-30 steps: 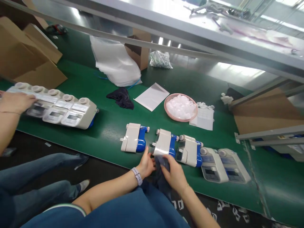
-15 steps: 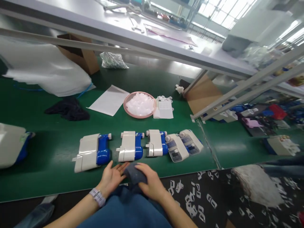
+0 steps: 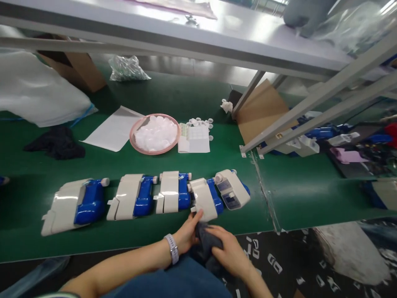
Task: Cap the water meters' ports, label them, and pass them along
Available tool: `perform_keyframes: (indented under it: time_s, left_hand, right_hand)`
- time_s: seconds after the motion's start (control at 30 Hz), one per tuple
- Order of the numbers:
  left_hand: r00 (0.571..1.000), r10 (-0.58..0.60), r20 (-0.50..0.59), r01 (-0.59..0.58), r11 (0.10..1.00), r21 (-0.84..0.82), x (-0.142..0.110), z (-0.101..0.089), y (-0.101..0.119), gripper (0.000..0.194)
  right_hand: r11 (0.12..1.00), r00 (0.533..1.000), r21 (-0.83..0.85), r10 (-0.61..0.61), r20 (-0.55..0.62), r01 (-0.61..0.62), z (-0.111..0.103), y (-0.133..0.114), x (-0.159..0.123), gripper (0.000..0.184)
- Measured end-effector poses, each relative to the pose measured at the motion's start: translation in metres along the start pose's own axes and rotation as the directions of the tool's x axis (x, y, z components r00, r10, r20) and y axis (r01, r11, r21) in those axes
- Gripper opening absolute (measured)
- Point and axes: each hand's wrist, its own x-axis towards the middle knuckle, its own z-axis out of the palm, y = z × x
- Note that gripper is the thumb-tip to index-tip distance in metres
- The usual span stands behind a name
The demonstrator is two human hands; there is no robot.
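Note:
A row of white-and-blue plastic units with round white caps lies along the near side of the green table. My left hand point(image 3: 187, 232) pinches the lower edge of the fourth unit point(image 3: 203, 198), which lies slightly askew with its plain white cover up. In my right hand point(image 3: 228, 249) is a bunched dark grey cloth point(image 3: 205, 239), close beside the left fingers. To the right, the last unit point(image 3: 232, 190) shows its labelled panel upward. The third unit point(image 3: 169, 192) lies just left of the gripped one.
Behind the row stand a pink bowl point(image 3: 132, 140) of white plastic pieces and a paper sheet point(image 3: 201, 142) with white rings by it. A dark cloth point(image 3: 57, 142) lies left. Shelf posts point(image 3: 279, 130) rise at right; a metal shelf point(image 3: 186, 45) crosses overhead.
The fourth unit, panel side up before, now lies plain cover up. My left hand, open before, has moved right and closed on its edge. The right hand moved right with the cloth.

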Motion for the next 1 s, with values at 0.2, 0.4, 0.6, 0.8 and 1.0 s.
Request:
perform_keyframes:
  time_s: [0.2,0.4,0.6,0.8,1.0]
  left_hand:
    - [0.968,0.034,-0.249,-0.03,0.999,0.02,0.015,0.018,0.001,0.052]
    - [0.941,0.07,-0.331,-0.077,0.997,-0.01,0.023,0.034,0.001,0.042]
    - [0.947,0.091,-0.308,-0.098,0.995,-0.008,0.02,0.035,0.0,0.044]
    - [0.945,0.043,-0.324,0.072,0.939,0.337,-0.029,0.018,0.01,0.046]
    - [0.943,0.33,0.047,-0.31,0.814,0.491,-0.021,0.087,0.032,0.033]
  right_hand:
    - [0.99,0.934,0.129,-0.015,-0.356,0.065,-0.158,0.066,0.052,0.045]
    - [0.974,0.982,-0.219,-0.087,-0.165,0.05,-0.151,0.093,0.161,0.057]
    - [0.946,0.941,-0.28,-0.236,-0.243,0.165,-0.092,0.142,0.045,0.052]
    - [0.999,0.958,0.035,0.046,-0.282,-0.038,-0.1,0.193,-0.045,0.038]
    - [0.976,0.865,0.212,0.064,-0.498,0.05,-0.152,0.179,0.064,0.05]
